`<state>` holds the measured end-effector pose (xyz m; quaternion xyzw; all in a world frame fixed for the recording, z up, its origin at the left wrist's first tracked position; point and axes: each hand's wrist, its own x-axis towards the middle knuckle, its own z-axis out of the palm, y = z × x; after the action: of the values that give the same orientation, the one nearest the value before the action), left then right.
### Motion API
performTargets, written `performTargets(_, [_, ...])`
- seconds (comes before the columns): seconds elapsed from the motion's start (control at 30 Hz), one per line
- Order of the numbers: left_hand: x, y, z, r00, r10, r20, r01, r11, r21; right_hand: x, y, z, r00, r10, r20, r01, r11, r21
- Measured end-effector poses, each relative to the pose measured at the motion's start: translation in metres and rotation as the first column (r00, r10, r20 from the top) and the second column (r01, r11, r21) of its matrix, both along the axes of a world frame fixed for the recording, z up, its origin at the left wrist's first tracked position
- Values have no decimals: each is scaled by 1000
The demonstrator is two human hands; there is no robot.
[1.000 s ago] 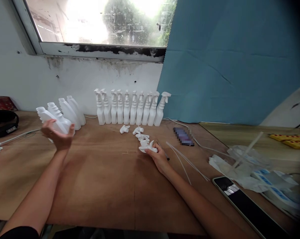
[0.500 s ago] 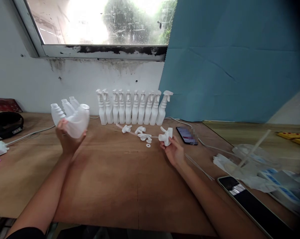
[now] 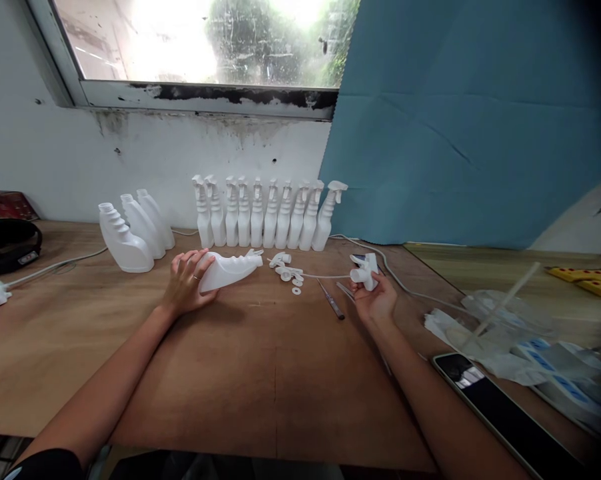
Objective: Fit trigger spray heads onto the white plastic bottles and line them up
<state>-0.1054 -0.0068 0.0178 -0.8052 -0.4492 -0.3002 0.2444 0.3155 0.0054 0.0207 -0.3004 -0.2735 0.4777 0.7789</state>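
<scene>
An open-necked white plastic bottle (image 3: 230, 272) lies nearly level above the table, its neck pointing right. My left hand (image 3: 186, 283) is closed around its base end. In my right hand (image 3: 378, 301) is a white trigger spray head (image 3: 364, 272), its thin dip tube (image 3: 325, 277) reaching left toward the bottle's neck; tube and neck are apart. Between my hands lie loose spray heads (image 3: 288, 273) and several small white washers (image 3: 296, 291). One more spray head is mostly hidden behind the bottle's neck.
Three bottles without heads (image 3: 130, 250) stand at the left. A row of bottles with spray heads (image 3: 270, 223) stands along the wall. A slim dark pen-like tool (image 3: 332, 300) lies near my right hand. A large phone (image 3: 500, 407), plastic bags (image 3: 510, 313) and a white cable (image 3: 420, 293) are on the right.
My left hand has brought one bottle right from the standing group and tipped it on its side. My right hand has shifted right with the spray head, uncovering the pen-like tool.
</scene>
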Motion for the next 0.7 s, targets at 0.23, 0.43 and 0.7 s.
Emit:
performTargets(0.23, [5, -2, 1, 998, -59, -29, 58, 998, -27, -5, -3, 0, 996, 37, 83, -38, 999, 12])
performTargets(0.43, [29, -6, 1, 987, -159, -36, 156, 984, -81, -32, -14, -2, 950, 161, 267, -161, 987, -22])
performTargets(0.7, [59, -17, 1, 963, -270, -16, 265, 954, -141, -69, -36, -8, 777, 389, 495, -371, 918, -139])
